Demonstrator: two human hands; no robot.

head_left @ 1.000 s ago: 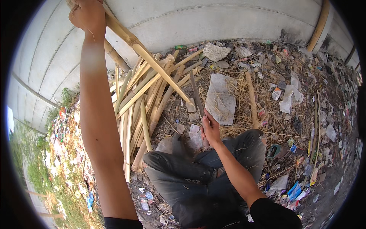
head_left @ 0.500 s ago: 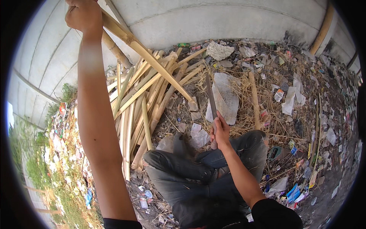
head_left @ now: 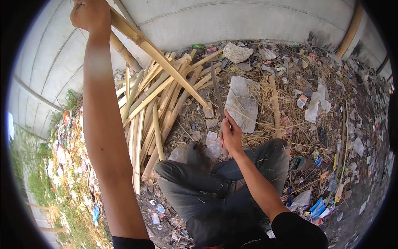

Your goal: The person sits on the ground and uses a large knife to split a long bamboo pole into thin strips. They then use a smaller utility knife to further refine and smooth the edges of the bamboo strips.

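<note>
High at the far left, my left hand (head_left: 91, 15) is closed on the upper end of a long split bamboo strip (head_left: 174, 72). That strip slants down to the right, its lower end near the ground in front of my legs. The fingers' far side and the strip's top are cut off or hidden. In my right hand (head_left: 231, 136) is a long, narrow-bladed knife (head_left: 217, 91), gripped by its handle above my crossed legs. Its dark blade points up and away, right of the strip's lower end and apart from it.
A heap of split bamboo strips (head_left: 143, 137) lies left of my legs. Beyond it stands a pale panel wall (head_left: 232, 23). A whitish flat slab (head_left: 242, 103), a rock (head_left: 237, 53), a bamboo piece (head_left: 275, 108), dry straw and scattered litter cover the ground.
My right hand and the knife have shifted a little left and upward. My left hand and its bamboo strip have barely moved.
</note>
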